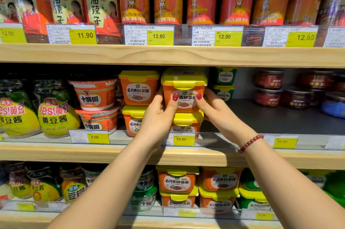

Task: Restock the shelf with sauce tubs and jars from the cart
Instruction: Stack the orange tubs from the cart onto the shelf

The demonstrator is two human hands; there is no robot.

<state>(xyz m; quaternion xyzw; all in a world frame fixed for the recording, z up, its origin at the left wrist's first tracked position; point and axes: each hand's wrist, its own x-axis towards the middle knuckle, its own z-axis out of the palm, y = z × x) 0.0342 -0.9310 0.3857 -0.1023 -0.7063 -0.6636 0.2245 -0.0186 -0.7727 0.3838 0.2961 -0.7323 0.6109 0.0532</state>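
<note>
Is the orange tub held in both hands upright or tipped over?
Upright: the orange tub has its yellow lid on top and its label level; left hand and right hand grip its sides.

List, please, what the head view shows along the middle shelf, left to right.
Yellow jars → round orange tubs → stacked square tubs → left hand → held tub → right hand → green tubs → dark red jars.

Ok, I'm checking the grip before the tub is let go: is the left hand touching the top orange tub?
Touching. The head view shows the left hand with its thumb pressed flat on the front label of the top orange tub.
</note>
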